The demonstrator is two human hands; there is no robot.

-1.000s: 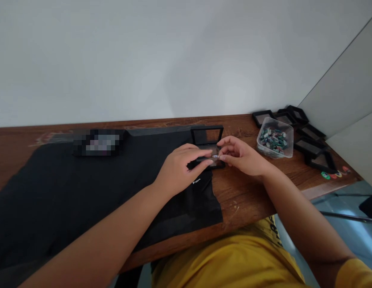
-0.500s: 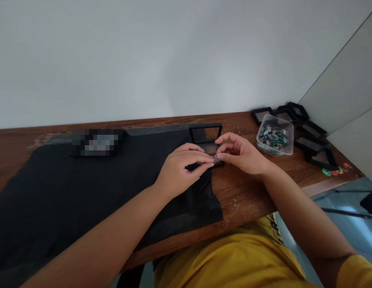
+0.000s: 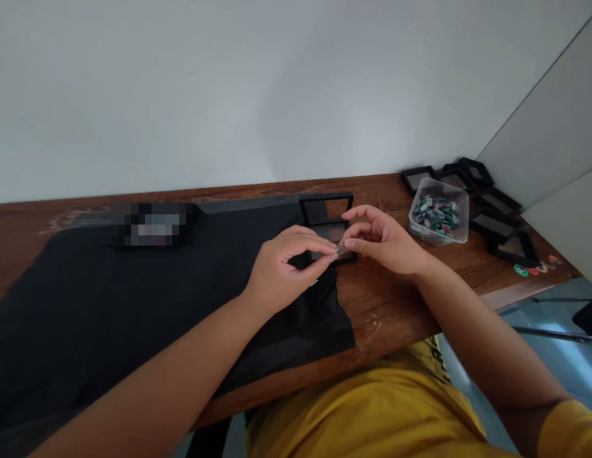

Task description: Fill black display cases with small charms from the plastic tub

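My left hand is closed, thumb and fingertips pinched on a tiny shiny piece whose kind I cannot make out. Thumb and index finger of my right hand pinch the same small piece from the other side, while its upper fingers are loosely curled. Both hands hover over an open black frame case with clear film in its two halves. Its lid stands raised at the back, and my fingers hide much of its lower half.
Right of my hands, a clear plastic tub holds many small green and silvery pieces. Several black frame cases lie behind and beside it. Small coloured round pieces sit near the table's right end. A black cloth covers the wooden table's left part.
My fingertips have drawn slightly apart, so more of the tiny piece shows between them. The open frame case stays in place beneath.
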